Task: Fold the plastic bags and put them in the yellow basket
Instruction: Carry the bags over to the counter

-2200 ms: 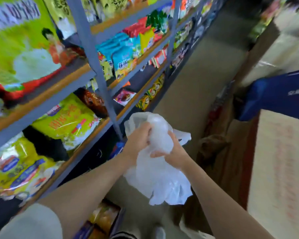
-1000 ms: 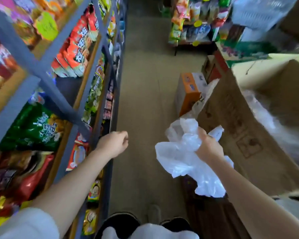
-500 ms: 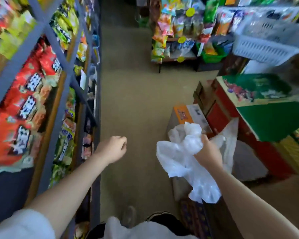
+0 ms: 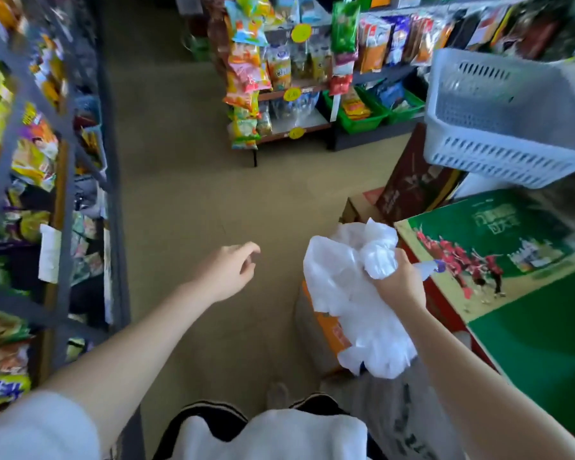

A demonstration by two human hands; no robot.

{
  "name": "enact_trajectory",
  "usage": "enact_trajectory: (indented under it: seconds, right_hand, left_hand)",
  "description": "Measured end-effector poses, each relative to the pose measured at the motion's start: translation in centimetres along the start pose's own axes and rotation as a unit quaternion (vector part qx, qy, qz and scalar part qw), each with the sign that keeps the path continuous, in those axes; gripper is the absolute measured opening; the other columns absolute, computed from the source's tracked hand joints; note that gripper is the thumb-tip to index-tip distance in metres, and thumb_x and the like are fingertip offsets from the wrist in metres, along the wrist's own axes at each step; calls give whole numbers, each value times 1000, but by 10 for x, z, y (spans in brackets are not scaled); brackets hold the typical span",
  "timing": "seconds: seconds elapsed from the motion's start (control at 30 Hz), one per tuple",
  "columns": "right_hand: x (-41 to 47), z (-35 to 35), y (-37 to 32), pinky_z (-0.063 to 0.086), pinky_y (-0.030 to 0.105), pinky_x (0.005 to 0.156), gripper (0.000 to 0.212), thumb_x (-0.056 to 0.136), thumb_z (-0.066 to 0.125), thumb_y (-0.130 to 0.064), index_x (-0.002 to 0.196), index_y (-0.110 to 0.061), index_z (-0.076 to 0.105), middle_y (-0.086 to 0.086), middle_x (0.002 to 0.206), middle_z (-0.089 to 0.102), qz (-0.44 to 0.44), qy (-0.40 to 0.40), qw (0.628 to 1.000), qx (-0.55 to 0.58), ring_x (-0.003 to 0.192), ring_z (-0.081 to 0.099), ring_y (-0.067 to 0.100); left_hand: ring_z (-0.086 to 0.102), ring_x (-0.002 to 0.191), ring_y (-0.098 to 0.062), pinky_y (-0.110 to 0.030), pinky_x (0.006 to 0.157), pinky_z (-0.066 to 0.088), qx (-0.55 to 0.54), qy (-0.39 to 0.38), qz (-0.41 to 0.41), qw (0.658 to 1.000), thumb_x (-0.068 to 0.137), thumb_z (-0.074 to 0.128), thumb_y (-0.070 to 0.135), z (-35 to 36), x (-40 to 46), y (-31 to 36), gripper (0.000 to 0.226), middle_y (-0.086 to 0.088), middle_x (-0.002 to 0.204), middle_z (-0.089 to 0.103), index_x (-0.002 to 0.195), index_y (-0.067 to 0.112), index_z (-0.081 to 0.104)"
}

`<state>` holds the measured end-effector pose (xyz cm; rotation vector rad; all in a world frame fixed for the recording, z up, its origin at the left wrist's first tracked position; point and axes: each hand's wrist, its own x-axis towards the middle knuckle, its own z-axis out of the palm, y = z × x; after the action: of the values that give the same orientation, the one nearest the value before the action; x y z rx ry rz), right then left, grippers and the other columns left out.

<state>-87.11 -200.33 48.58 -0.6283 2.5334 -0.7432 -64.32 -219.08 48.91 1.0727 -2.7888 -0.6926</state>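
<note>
Fingers, right hand (image 4: pixel 399 283): clenched round crumpled plastic bag (image 4: pixel 352 303), beside green box (image 4: pixel 512 260).
Fingers, left hand (image 4: pixel 228 272): loose, grasped nothing.

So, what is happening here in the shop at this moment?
A person stands in a shop aisle. The right hand grips a crumpled white plastic bag, which hangs down beside a green carton. The left hand is free, fingers loosely open, holding nothing. The bag does not look folded yet. A grey slotted basket sits up on the right; no yellow basket is in view.
</note>
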Motion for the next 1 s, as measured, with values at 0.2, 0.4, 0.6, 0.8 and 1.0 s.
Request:
enact_trajectory:
  seconds: [0.2, 0.4, 0.6, 0.8, 1.0]
  right_hand:
    - [99, -24, -41, 46, 38, 72, 66, 84, 64, -30, 139, -16, 31, 17, 113, 59, 46, 67, 996, 38, 90, 55, 34]
    - [155, -39, -37, 40, 33, 66, 66, 79, 69, -16, 136, -17, 36, 12, 118, 60, 120, 226, 965, 55, 99, 58, 35]
    - [130, -63, -10, 40, 31, 61, 68, 80, 66, -11, 139, -17, 33, 10, 92, 60, 308, 362, 876, 81, 78, 55, 30]
    - [98, -105, 44, 45, 37, 67, 49, 81, 66, -33, 115, -10, 39, 8, 90, 55, 448, 397, 781, 175, 81, 55, 31]
    - [123, -138, 98, 44, 35, 84, 83, 77, 72, -39, 140, -11, 26, 12, 133, 47, 388, 387, 784, 291, 111, 51, 30]
  left_hand:
    - [49, 72, -17, -27, 65, 43, 8, -23, 58, 998, 90, 51, 21, -19, 149, 4, 22, 5, 100, 62, 111, 21, 59]
    - [54, 80, -15, -29, 65, 49, 42, -99, 236, 966, 92, 48, 27, -20, 311, 49, 24, 11, 108, 59, 114, 28, 55]
    - [53, 73, -5, -29, 64, 51, -39, -192, 504, 841, 91, 51, 27, -8, 358, 167, 31, 10, 104, 58, 122, 24, 52]
    - [43, 119, -21, -31, 96, 39, -116, -195, 713, 663, 88, 45, 34, 45, 320, 266, 47, -10, 132, 48, 131, 18, 33]
    - [0, 142, -22, -40, 114, 9, 25, -253, 668, 699, 80, 56, 58, 107, 302, 325, 85, -5, 156, -1, 146, 33, 9]
